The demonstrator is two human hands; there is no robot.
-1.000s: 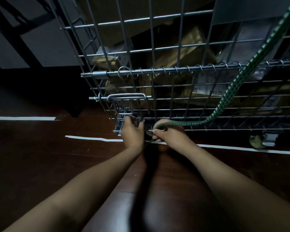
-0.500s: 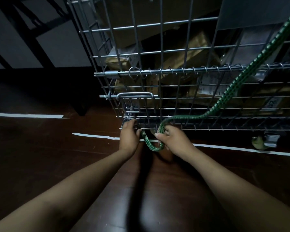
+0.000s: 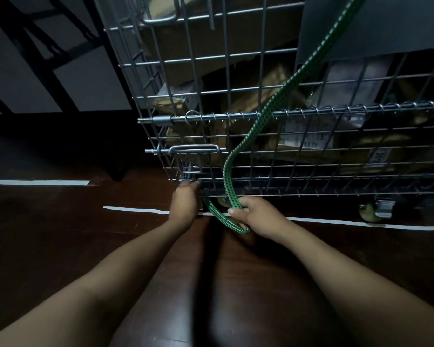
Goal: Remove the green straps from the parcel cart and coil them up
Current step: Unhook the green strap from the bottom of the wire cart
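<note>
A green strap (image 3: 273,106) with pale dots runs down from the upper right across the front of the wire parcel cart (image 3: 238,53). It bends low into a loop under the cart's bottom edge. My right hand (image 3: 254,215) grips that loop just below the bottom wire. My left hand (image 3: 186,202) is at the cart's lower left corner, its fingers curled at the bottom wire where the strap's end runs; what it holds there is hidden. Cardboard parcels fill the cart behind the mesh.
A dark wooden floor (image 3: 60,246) with white tape lines (image 3: 140,210) lies under the cart. A caster wheel (image 3: 376,209) sits at the lower right. A latch handle (image 3: 193,149) sticks out above my left hand. Dark rack legs (image 3: 48,78) stand at the left.
The strap has gone slack and now hangs steeper, with a longer loop pulled out below the cart by my right hand. My left hand stays at the corner. My view has dropped closer.
</note>
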